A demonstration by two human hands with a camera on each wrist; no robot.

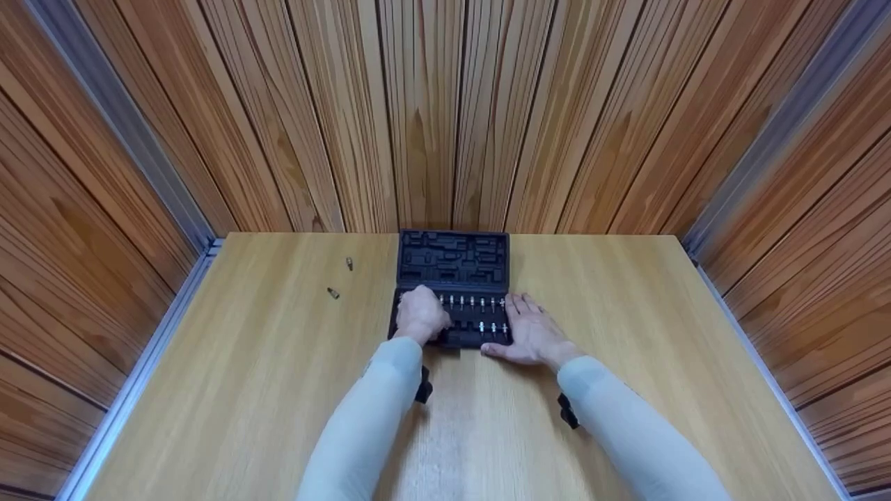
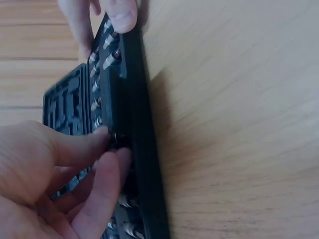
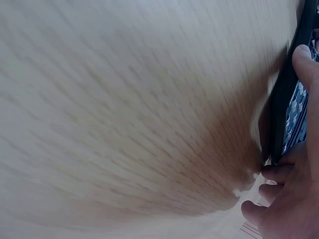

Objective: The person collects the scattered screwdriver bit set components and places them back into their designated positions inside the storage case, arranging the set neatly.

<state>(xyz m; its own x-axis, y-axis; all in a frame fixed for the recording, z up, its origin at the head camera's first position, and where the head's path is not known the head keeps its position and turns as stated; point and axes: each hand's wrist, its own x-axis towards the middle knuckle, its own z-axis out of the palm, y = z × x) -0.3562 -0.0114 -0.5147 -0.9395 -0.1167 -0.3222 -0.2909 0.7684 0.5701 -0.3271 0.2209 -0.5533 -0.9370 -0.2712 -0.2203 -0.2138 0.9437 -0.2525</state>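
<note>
A black plastic bit-socket case (image 1: 473,339) lies open on the table, its moulded lid (image 1: 454,259) leaned back behind it. Two rows of small silver bit sockets (image 1: 482,327) stand in its base. Over the left part of the base is my left hand (image 1: 420,314); in the left wrist view its thumb and fingertips pinch a small bit socket (image 2: 118,137) at a front-row slot, mostly hidden by the fingers. My right hand (image 1: 534,334) rests flat against the case's right side with fingers extended, its thumb (image 3: 302,56) lying on the front rim.
Two loose bit sockets lie on the table left of the case, one farther back (image 1: 349,264) and one nearer (image 1: 333,293). The wooden tabletop (image 1: 264,390) ends at a plank wall (image 1: 424,111) close behind the lid. Metal rails (image 1: 139,376) border the sides.
</note>
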